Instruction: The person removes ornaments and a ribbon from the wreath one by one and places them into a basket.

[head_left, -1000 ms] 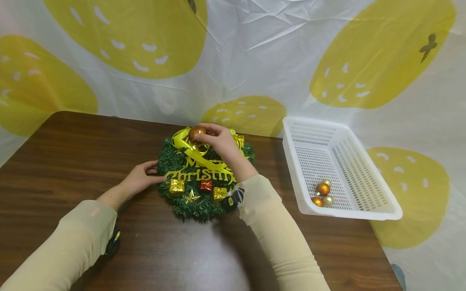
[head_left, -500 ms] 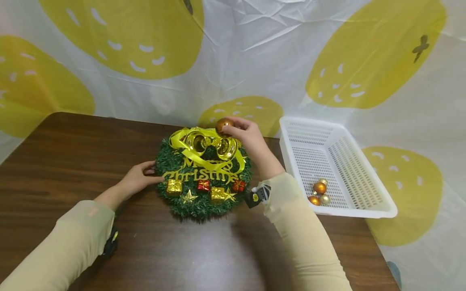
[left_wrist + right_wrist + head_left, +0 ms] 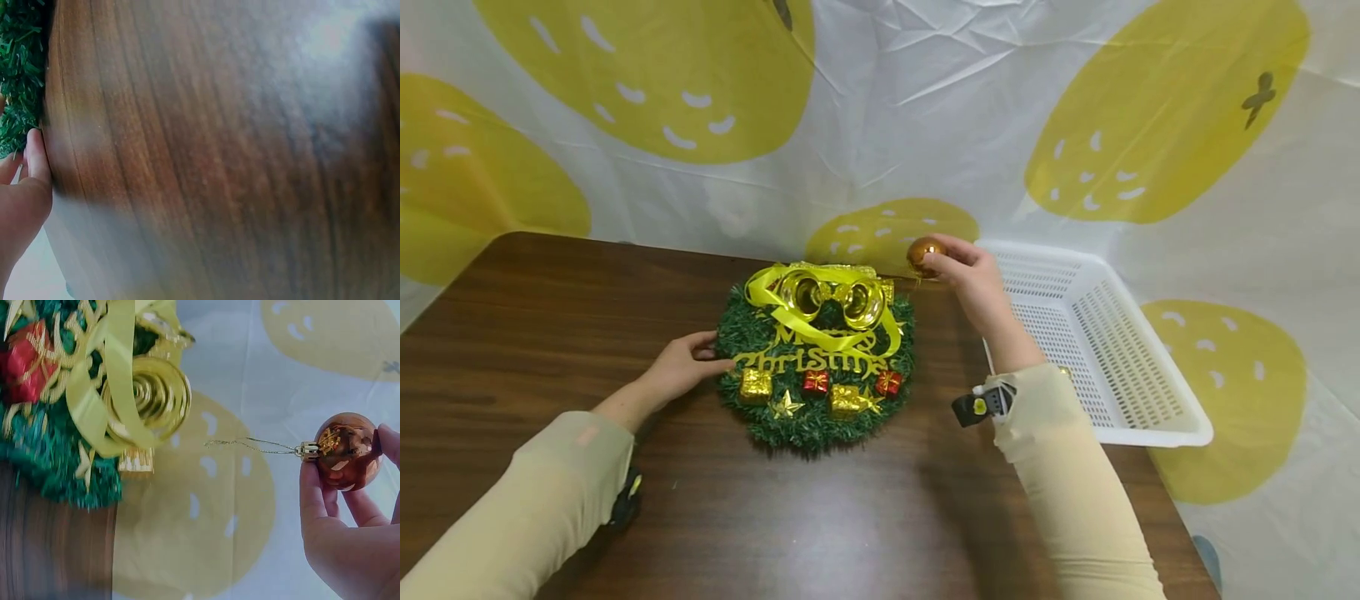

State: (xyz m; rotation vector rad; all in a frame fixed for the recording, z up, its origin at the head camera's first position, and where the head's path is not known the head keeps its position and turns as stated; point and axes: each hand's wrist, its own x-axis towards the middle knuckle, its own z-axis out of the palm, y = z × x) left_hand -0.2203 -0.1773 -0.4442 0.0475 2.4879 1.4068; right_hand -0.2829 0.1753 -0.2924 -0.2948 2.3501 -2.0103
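In the head view a green Christmas wreath (image 3: 820,425) lies on the table, bearing gold "Merry Christmas" lettering, gold bells, yellow ribbon (image 3: 835,343), small gift boxes and stars. My left hand (image 3: 679,369) grips the wreath's left edge between thumb and fingers; the left wrist view shows the fingertips against the tinsel. Right of the wreath, my right hand (image 3: 973,283) pinches a shiny copper-orange bauble (image 3: 927,257) above the table's back edge. From the bauble's gold cap hangs a thin loop of gold thread (image 3: 253,445), plain in the right wrist view.
A white perforated plastic basket (image 3: 1157,358) stands at the right, its near left side covered by my right forearm. One small gold bauble (image 3: 1065,372) peeks past the sleeve. A printed cloth (image 3: 880,108) hangs behind the brown wooden table (image 3: 820,517).
My right hand has carried the orange bauble rightward, off the bells and towards the basket. The gold bells are now uncovered. My left hand has stayed at the wreath's edge.
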